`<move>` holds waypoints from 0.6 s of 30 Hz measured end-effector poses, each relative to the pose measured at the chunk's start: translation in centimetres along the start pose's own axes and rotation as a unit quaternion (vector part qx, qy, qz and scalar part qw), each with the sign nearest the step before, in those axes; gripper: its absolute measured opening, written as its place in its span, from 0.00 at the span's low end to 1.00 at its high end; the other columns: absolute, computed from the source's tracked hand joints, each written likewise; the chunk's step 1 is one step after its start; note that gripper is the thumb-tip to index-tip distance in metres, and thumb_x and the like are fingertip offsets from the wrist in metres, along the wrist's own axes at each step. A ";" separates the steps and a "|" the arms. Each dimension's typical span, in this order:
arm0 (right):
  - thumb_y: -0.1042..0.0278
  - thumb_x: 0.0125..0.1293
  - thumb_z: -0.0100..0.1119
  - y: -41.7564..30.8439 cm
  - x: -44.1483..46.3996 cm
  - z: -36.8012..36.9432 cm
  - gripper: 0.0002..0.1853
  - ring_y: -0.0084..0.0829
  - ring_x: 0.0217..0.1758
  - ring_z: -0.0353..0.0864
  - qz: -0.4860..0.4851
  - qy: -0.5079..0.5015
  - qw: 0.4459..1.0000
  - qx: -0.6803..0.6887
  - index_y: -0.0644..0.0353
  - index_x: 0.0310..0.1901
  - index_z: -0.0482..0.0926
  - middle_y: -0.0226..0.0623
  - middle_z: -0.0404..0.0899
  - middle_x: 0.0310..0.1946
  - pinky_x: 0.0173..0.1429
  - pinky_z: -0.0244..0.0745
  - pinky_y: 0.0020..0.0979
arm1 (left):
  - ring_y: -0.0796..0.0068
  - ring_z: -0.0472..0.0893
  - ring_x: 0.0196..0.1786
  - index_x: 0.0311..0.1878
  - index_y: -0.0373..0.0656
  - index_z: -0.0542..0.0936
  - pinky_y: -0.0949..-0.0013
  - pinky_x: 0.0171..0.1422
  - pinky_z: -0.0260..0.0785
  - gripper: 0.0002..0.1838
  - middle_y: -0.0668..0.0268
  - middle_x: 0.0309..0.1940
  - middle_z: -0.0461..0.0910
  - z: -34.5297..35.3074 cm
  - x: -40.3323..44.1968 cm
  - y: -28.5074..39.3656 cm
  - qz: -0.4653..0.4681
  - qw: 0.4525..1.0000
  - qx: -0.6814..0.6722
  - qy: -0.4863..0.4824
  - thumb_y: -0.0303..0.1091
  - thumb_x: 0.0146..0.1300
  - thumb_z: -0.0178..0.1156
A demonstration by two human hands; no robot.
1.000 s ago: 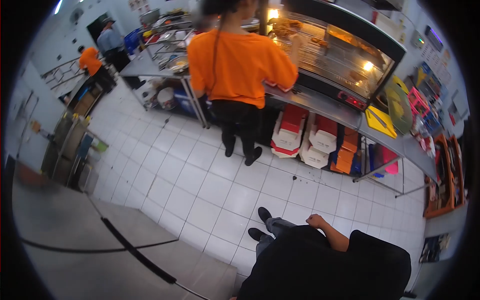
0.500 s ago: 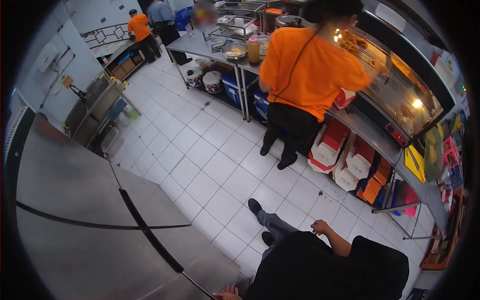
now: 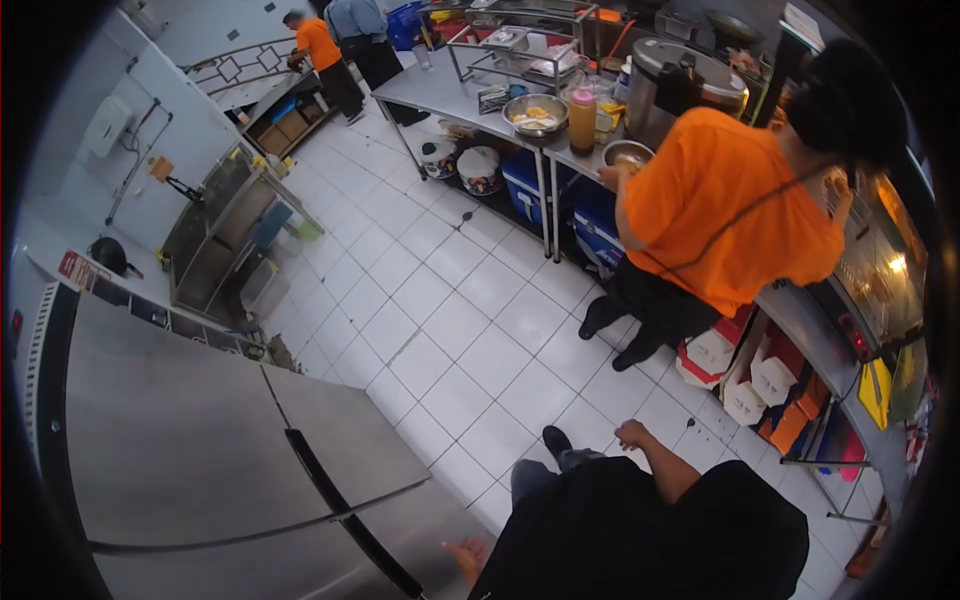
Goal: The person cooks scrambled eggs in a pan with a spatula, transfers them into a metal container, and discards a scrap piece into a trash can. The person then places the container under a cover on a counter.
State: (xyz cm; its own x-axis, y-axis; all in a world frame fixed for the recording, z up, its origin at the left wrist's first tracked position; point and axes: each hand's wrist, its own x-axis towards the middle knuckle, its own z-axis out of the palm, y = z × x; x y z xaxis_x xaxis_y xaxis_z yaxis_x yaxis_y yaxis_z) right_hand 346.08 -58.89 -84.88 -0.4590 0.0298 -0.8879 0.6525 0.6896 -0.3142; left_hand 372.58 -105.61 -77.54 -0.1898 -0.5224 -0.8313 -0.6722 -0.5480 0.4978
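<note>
My left hand (image 3: 466,558) is at the lower edge of the view, its fingers spread and holding nothing that I can see. It is beside the stainless steel refrigerator (image 3: 210,420) and its black door handle (image 3: 325,480); whether it touches the door I cannot tell. In front of my body, above the white tiled floor (image 3: 470,350), hangs my right hand (image 3: 632,434). Its fingers are loosely curled, with no object visible in them.
A co-worker in an orange shirt (image 3: 710,200) holds a metal bowl (image 3: 628,156) by the heated display case (image 3: 890,260). Folded boxes (image 3: 745,400) sit under the counter. A steel table (image 3: 430,85) stands ahead, and two people (image 3: 320,45) are farther back.
My view has shifted, bringing the scene lower and to the right. My left hand has come up beside the refrigerator. The orange-shirted co-worker has turned and now holds a metal bowl.
</note>
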 end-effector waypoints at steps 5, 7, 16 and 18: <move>0.60 0.62 0.49 -15.0 6.8 -3.6 0.17 0.35 0.27 0.87 -0.068 0.010 0.996 -0.061 0.66 0.30 0.81 0.43 0.85 0.27 0.32 0.84 0.35 | 0.50 0.80 0.52 0.69 0.35 0.62 0.51 0.51 0.73 0.50 0.49 0.55 0.77 4.6 4.1 8.1 0.032 0.999 0.021 -0.017 0.76 0.66 0.32; 0.61 0.62 0.49 -20.1 8.8 -4.8 0.16 0.35 0.25 0.86 -0.147 0.034 0.985 -0.083 0.66 0.28 0.81 0.42 0.85 0.25 0.31 0.83 0.35 | 0.52 0.80 0.50 0.69 0.35 0.63 0.52 0.50 0.74 0.49 0.48 0.55 0.77 5.3 5.7 10.1 0.030 0.999 0.034 0.008 0.74 0.67 0.34; 0.60 0.62 0.54 -33.5 14.6 -10.5 0.15 0.34 0.26 0.86 -0.063 0.019 0.998 0.023 0.66 0.36 0.79 0.41 0.83 0.26 0.27 0.82 0.35 | 0.48 0.62 0.73 0.71 0.26 0.60 0.59 0.77 0.51 0.38 0.41 0.70 0.62 15.8 16.9 30.0 0.269 0.917 0.286 0.072 0.50 0.71 0.54; 0.60 0.61 0.54 -33.6 16.4 -11.6 0.14 0.36 0.27 0.86 -0.046 0.013 0.997 0.065 0.65 0.38 0.78 0.43 0.84 0.28 0.29 0.83 0.38 | 0.49 0.58 0.75 0.73 0.29 0.58 0.58 0.78 0.48 0.39 0.44 0.73 0.58 24.6 14.9 41.8 0.408 0.873 0.267 -0.021 0.44 0.68 0.60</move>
State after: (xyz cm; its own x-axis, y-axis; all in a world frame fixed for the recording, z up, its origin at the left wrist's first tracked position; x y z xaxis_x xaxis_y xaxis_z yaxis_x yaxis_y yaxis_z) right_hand 309.65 -73.18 -85.05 -0.5350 -0.0100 -0.8448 0.6786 0.5905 -0.4368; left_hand 324.00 -120.23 -75.21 -0.7796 -0.5665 -0.2670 -0.5362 0.3837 0.7518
